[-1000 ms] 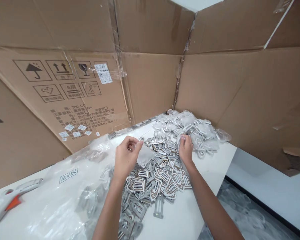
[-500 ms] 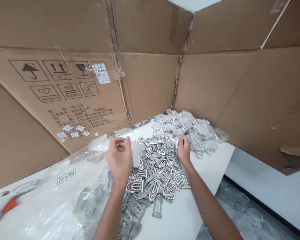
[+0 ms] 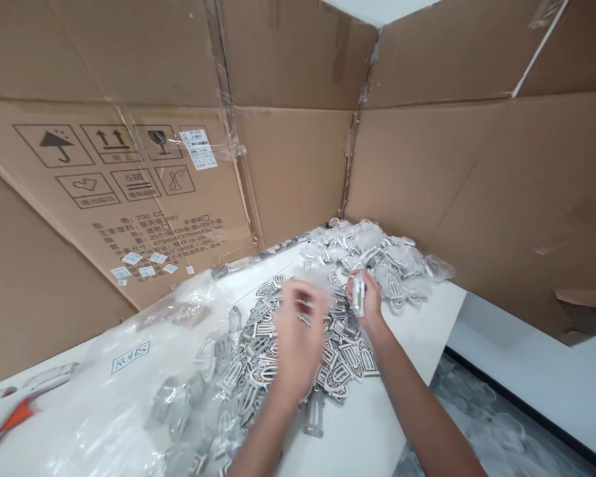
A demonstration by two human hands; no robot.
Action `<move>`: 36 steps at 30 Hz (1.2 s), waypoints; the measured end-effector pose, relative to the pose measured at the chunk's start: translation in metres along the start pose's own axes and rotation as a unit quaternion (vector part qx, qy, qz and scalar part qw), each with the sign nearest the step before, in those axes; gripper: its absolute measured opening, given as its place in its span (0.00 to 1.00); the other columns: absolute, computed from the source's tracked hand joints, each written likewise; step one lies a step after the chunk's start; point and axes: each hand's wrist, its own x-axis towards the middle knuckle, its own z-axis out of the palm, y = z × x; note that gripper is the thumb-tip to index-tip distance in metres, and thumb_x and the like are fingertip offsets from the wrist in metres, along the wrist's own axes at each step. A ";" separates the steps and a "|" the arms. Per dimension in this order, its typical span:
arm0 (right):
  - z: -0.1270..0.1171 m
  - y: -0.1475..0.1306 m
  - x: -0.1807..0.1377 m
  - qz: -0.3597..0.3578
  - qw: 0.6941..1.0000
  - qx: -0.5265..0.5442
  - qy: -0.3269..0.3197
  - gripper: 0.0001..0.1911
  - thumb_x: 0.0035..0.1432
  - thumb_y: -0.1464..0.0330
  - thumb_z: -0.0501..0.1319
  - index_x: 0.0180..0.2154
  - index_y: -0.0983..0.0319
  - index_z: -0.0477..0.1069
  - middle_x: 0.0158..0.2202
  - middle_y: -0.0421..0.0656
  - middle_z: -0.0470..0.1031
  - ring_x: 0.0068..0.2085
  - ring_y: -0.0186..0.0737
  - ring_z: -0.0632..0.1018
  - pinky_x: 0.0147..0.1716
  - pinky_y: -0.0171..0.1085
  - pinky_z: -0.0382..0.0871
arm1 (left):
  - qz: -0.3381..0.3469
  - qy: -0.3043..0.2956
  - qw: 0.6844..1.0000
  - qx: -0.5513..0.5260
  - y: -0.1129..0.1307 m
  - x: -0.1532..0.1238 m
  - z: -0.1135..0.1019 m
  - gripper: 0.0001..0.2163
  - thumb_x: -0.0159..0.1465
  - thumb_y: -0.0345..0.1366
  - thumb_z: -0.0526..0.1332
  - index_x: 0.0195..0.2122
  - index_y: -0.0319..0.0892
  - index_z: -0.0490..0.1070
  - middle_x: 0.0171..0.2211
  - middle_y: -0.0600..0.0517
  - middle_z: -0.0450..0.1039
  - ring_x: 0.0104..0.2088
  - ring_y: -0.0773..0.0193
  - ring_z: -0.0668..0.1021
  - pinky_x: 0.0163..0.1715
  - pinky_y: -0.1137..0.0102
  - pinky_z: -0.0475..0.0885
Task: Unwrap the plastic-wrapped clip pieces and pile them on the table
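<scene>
Now, both hands low over the clip pile

Left forearm comes up from the bottom edge and slants toward the middle; the left hand (image 3: 298,331) hovers palm-down over the pile of loose hair clips (image 3: 255,331), fingers pointing away from the body; it is smeared by motion, so I cannot tell whether it is clenched, released or grasping anything. Right forearm comes in from the lower right corner at a steeper slant; the right hand (image 3: 367,306) sits at the far side of the pile, wrist bent slightly inward, fingers pinched around a single bagged clip (image 3: 358,293) held upright, just clear of the pieces under it; the two hands are near each other but not touching.

Loose clips spread across the middle of the white table (image 3: 367,430); a heap of bagged clips (image 3: 377,248) lies just beyond the right hand, pushed up against the corner of the cardboard wall (image 3: 298,172). That wall closes off the far side and both flanks, leaving little room behind the heap. On the left a crumpled clear plastic bag (image 3: 129,384) with a printed label covers the tabletop and overlaps the pile's near edge; a glue gun (image 3: 10,414) lies well apart at the far left. Bare tabletop shows near the right forearm; the table's right edge runs close beside that arm, with the floor (image 3: 481,424) below it.
</scene>
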 end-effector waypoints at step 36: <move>0.052 -0.007 -0.046 0.160 0.965 0.127 -0.164 0.15 0.59 0.61 0.77 0.47 0.53 0.81 0.45 0.41 0.84 0.45 0.43 0.83 0.48 0.40 0.78 | -0.022 -0.019 0.996 0.082 -0.067 0.036 -0.015 0.03 0.67 0.34 0.65 0.40 0.45 0.79 0.36 0.52 0.84 0.36 0.61 0.84 0.41 0.66 0.79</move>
